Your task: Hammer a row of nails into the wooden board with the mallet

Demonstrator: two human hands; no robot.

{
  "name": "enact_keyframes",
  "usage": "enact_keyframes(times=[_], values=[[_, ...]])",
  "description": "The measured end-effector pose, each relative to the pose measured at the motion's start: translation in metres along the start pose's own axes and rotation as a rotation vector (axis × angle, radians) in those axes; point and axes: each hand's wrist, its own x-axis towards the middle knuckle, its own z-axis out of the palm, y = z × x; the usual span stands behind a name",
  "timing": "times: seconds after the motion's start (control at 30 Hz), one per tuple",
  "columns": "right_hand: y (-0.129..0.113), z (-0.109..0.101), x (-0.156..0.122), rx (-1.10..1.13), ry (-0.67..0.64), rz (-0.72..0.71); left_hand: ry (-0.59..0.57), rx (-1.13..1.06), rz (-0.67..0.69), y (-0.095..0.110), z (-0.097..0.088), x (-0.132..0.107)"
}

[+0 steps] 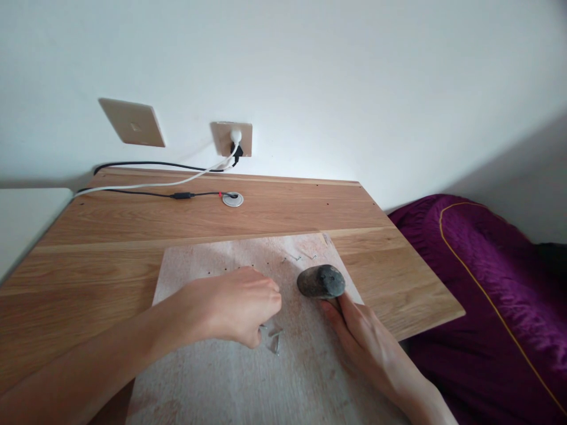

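I have the right hand (364,330) gripping the hammer (321,281) by its handle, head raised over the board (305,366). The left hand (241,304) is curled; I cannot tell whether its fingers hold anything. Loose nails (277,342) lie on the board just right of its fingertips. Farther out, set nails (298,258) stand beyond the hammer head, near the board's far edge. The board rests on the counter (398,265). At the far side, a grommet (228,202) receives a black cable (155,193); the wall socket (219,139) holds a white plug (236,136).
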Motion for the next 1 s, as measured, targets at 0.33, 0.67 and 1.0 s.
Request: enact_keyframes(times=[0.33,0.67,1.0], values=[[0.0,0.001,0.001,-0.016,0.005,-0.007,0.127,-0.236,0.044,-0.021,-0.019,-0.004],[0.002,0.003,0.0,-0.006,-0.02,0.031,0.274,-0.193,-0.128,-0.056,-0.029,-0.008],[0.003,0.002,-0.001,-0.017,-0.003,0.012,0.382,-0.15,-0.007,-0.076,-0.007,0.011]])
